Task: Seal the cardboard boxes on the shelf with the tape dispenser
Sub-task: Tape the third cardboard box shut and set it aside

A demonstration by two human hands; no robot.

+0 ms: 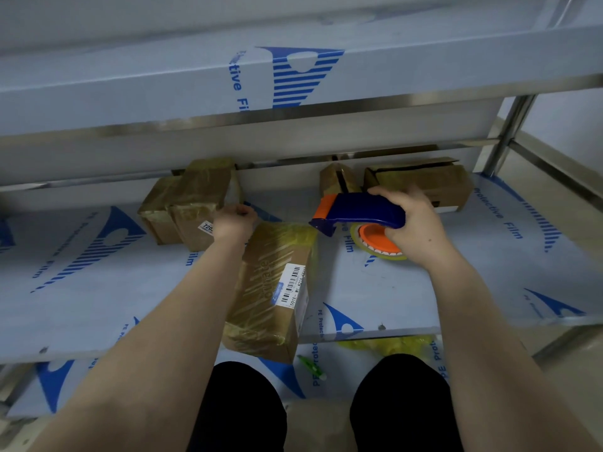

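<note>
My right hand [414, 223] grips the tape dispenser [359, 210]; my left hand [233, 221], fingers curled, meets the far end of the taped box [270, 288], grasp unclear.

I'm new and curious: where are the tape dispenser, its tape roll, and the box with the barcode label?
tape dispenser [359, 207]: head view, blue body.
tape roll [372, 238]: head view, orange hub.
box with the barcode label [261, 288]: head view, taped top face.
</note>
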